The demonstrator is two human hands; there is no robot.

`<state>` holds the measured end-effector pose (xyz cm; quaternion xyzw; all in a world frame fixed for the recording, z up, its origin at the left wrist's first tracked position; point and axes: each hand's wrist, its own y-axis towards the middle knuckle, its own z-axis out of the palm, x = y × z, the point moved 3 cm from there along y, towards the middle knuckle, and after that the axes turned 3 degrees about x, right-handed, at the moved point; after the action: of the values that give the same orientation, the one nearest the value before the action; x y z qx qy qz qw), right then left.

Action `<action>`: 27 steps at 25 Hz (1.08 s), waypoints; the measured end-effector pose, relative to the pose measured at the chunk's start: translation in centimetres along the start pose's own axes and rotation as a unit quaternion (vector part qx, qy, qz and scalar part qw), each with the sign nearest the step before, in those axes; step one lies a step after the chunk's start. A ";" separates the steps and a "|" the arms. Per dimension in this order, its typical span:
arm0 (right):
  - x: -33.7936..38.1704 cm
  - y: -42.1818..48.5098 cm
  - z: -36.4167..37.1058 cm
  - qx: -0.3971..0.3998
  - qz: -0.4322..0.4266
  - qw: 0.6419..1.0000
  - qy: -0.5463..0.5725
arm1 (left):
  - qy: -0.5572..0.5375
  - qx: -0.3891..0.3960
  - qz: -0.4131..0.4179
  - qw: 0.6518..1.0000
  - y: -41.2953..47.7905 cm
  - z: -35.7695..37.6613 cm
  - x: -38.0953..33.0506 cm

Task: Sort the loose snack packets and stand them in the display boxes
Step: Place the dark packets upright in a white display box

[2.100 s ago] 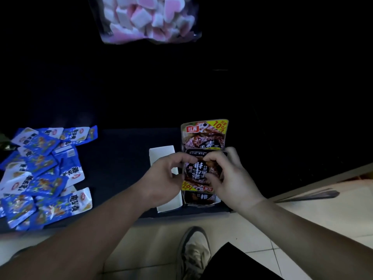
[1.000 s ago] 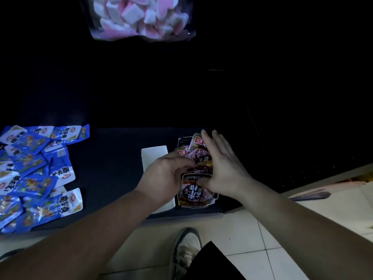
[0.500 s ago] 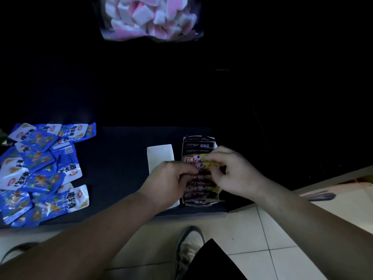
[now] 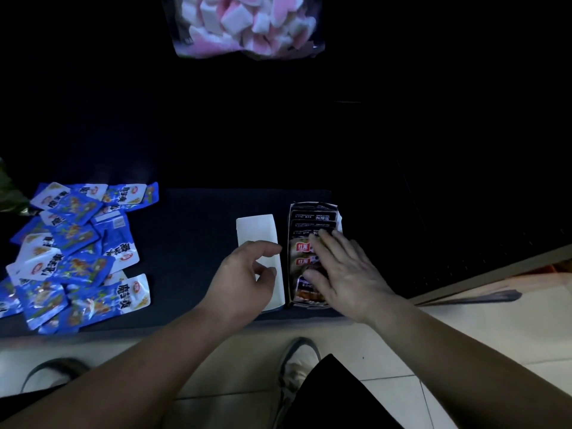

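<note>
A display box (image 4: 339, 215) stands near the front edge of the dark shelf (image 4: 192, 243), filled with several dark snack packets (image 4: 312, 218). My right hand (image 4: 343, 270) lies flat on the packets, fingers straight, pressing them down. My left hand (image 4: 244, 277) hovers just left of the box with fingers loosely curled and nothing in it, over a white box flap (image 4: 257, 230). A heap of loose blue packets (image 4: 74, 258) lies at the shelf's left end.
A clear bag of pink and white marshmallows (image 4: 244, 23) hangs above at the back. Below the shelf edge are pale floor tiles (image 4: 464, 329) and my shoe (image 4: 297, 366). A dark strip (image 4: 483, 297) lies on the floor at right.
Both hands let go of the dark packets they were pinching in the box. My right hand flattened onto the packets, and my left hand drew back to the left.
</note>
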<state>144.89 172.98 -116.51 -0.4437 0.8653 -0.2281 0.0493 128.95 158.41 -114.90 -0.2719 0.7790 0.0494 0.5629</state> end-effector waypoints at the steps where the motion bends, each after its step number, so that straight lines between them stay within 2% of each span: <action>1: 0.0 0.4 0.2 -0.002 0.016 1.000 -0.011 | -0.007 -0.002 -0.014 1.000 -0.3 -0.1 0.3; 4: 0.4 0.9 -0.7 -0.022 0.020 0.999 -0.024 | -0.013 -0.004 -0.031 0.999 -0.9 -0.6 1.0; 8: 2.1 -2.2 -1.4 -0.046 -0.054 0.998 0.006 | -0.011 -0.006 -0.056 0.998 -1.9 -0.9 1.6; 15: 4.5 -5.1 3.5 -0.126 -0.092 0.984 -0.091 | -0.080 0.086 -0.102 0.988 -4.2 0.5 3.3; 20: 3.5 -2.4 4.5 -0.101 -0.064 0.979 -0.164 | -0.037 0.120 -0.138 0.982 -4.5 0.6 5.9; 24: 2.5 -0.8 3.3 -0.080 -0.077 0.989 -0.099 | -0.054 0.100 -0.146 0.983 -4.3 0.4 6.6; 27: 1.4 -0.2 1.6 -0.048 -0.065 0.995 -0.059 | -0.049 0.115 -0.153 0.980 -4.4 0.4 6.9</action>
<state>144.64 171.19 -117.72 -0.5139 0.8400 -0.1619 0.0641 129.84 152.30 -120.29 -0.3184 0.7003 -0.1140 0.6286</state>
